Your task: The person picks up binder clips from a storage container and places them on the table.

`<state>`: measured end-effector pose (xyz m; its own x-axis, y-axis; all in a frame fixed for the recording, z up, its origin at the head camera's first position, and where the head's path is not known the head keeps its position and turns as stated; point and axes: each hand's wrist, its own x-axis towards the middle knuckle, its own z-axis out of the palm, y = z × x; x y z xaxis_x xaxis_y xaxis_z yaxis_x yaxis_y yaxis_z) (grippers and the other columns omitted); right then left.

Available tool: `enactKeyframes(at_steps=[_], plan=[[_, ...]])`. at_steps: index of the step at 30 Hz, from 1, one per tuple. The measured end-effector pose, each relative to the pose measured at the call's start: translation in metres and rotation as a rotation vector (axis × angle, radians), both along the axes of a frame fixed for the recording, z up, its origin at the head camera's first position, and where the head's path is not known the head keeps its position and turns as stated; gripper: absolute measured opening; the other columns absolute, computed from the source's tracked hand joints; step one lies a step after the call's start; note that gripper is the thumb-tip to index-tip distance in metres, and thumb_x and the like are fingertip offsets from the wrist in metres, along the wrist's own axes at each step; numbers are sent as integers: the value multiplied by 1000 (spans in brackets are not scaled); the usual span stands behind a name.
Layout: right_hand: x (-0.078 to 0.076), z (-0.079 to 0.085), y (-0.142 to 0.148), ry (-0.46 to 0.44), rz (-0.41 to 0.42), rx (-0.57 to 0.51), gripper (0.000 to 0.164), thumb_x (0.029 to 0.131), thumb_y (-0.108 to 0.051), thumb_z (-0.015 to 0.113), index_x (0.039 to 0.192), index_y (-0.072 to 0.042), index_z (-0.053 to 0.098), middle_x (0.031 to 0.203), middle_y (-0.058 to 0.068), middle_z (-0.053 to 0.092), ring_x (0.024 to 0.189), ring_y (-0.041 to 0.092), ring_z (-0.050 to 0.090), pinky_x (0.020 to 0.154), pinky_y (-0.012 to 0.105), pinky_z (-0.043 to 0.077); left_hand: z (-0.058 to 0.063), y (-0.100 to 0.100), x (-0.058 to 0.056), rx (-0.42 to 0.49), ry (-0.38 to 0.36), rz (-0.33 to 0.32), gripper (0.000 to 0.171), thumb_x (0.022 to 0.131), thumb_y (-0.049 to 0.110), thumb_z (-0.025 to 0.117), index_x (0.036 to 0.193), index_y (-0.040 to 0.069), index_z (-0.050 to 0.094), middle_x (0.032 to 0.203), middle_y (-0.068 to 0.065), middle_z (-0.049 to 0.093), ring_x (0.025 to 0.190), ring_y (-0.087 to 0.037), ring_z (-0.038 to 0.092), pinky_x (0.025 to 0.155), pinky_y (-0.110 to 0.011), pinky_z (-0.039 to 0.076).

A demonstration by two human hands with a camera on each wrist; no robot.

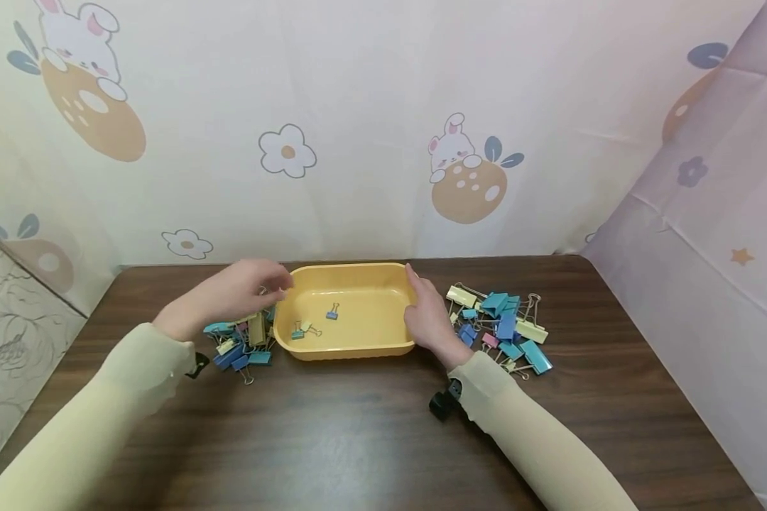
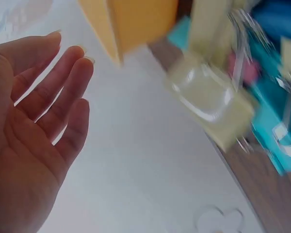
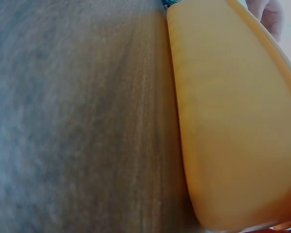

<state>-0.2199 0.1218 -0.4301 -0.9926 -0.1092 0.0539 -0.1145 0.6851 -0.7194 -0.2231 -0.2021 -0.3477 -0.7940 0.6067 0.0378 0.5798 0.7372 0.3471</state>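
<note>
A yellow plastic tray (image 1: 345,349) stands on the table with a few small binder clips inside, among them a blue one (image 1: 332,315) and a teal one (image 1: 297,333). My left hand (image 1: 249,287) is over the tray's left rim, beside a pile of binder clips (image 1: 243,348). Its fingers are loosely bent and hold nothing in the left wrist view, where a pale yellow binder clip (image 2: 208,99) shows large and blurred. My right hand (image 1: 433,316) holds the tray's right end, thumb over the rim; its other fingers are mostly hidden.
Another pile of binder clips (image 1: 508,326), in teal, blue, yellow and pink, lies right of the tray. The dark wooden table (image 1: 332,440) meets a patterned curtain (image 1: 358,206) at the back, and more curtain hangs on the right.
</note>
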Motion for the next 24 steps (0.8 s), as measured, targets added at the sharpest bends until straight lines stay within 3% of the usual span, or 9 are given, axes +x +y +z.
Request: enactKeyframes(at_steps=[7,12,17,24], plan=[[1,1,-1,-8,-4,-14,86,77,9,46,150,-25,16,146,12,32,127,27,37,103,44,32,-18,34,5,-177,117,-130,18,79,12,72,95,14,68,94,2,63,81,-16,59,73,-35,49],[1,1,-1,-3,-2,-10,86,77,10,46,150,-24,16,146,12,33,127,27,38,102,44,33,-30,47,5,-264,198,-163,15,74,15,75,88,15,69,84,4,61,68,-14,54,66,-34,46],[0,1,-1,-8,-7,-12,86,77,10,46,150,-24,16,145,12,33,127,27,38,103,44,32,-41,54,3,-342,163,-159,11,74,10,71,80,18,66,76,6,55,63,-15,49,61,-32,45],[1,3,-2,-15,-13,-18,86,77,10,47,150,-24,17,145,12,33,128,27,37,104,43,30,-46,60,0,-379,105,-123,26,79,-6,61,80,19,70,77,4,54,61,-16,47,62,-31,45]])
